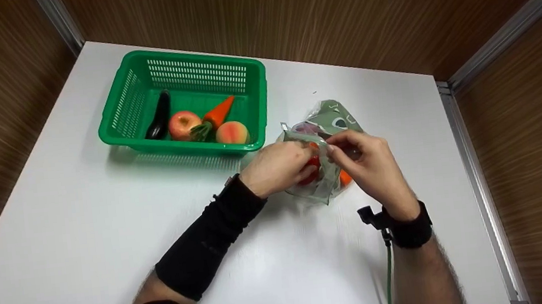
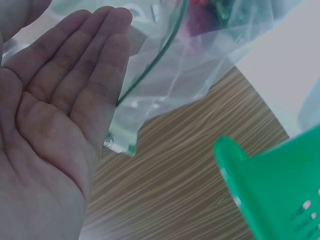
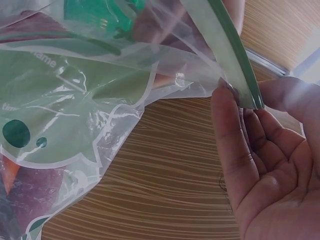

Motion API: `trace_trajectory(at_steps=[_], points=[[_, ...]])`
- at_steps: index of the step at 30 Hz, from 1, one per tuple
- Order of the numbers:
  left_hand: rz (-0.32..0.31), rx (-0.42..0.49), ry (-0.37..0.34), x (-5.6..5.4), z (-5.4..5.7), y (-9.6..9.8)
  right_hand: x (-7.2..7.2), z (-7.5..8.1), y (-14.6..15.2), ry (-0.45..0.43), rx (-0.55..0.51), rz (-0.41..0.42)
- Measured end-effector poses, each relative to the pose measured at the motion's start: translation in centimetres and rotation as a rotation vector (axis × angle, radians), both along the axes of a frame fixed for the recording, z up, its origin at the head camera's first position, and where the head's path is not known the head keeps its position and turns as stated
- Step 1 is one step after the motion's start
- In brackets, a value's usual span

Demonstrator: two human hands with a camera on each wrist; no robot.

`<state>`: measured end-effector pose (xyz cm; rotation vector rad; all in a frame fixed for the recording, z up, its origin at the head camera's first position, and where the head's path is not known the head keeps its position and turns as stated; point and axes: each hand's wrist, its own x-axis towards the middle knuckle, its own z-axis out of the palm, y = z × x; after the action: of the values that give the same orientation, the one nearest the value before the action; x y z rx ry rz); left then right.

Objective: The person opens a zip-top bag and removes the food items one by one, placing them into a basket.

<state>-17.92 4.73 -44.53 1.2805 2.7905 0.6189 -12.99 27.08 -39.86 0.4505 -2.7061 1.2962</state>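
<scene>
A clear zip bag (image 1: 320, 198) with a green rim and a green printed face (image 3: 60, 100) stands near the middle of the table. My right hand (image 1: 370, 164) pinches its rim between thumb and index finger, close by the zip edge (image 3: 237, 55). My left hand (image 1: 280, 166) reaches in at the mouth, its fingers overlapping a red, glossy thing (image 1: 308, 178) in the head view. In the left wrist view, the fingers (image 2: 82, 65) lie straight and side by side, thumb apart. An orange piece (image 1: 345, 178) and something purple (image 1: 306, 128) show through the plastic.
At the back left stands a green basket (image 1: 190, 147) holding an eggplant (image 1: 160, 116), an apple (image 1: 182, 123), a carrot (image 1: 220, 112) and a peach (image 1: 232, 133). Its near right corner is close to my left hand. Wood-patterned walls (image 1: 257, 17) surround the white table (image 1: 83, 232).
</scene>
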Motion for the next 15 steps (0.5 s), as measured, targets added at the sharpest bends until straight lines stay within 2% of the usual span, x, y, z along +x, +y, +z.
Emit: trace_trajectory(at_steps=[5,15], points=[[-0.008,-0.013,-0.012,-0.38,-0.60,0.06,-0.07,0.00,0.06,0.008,-0.009,-0.001],[-0.014,-0.014,-0.035,-0.71,-0.54,-0.11,-0.08,-0.03,0.11,0.008,-0.011,-0.001]])
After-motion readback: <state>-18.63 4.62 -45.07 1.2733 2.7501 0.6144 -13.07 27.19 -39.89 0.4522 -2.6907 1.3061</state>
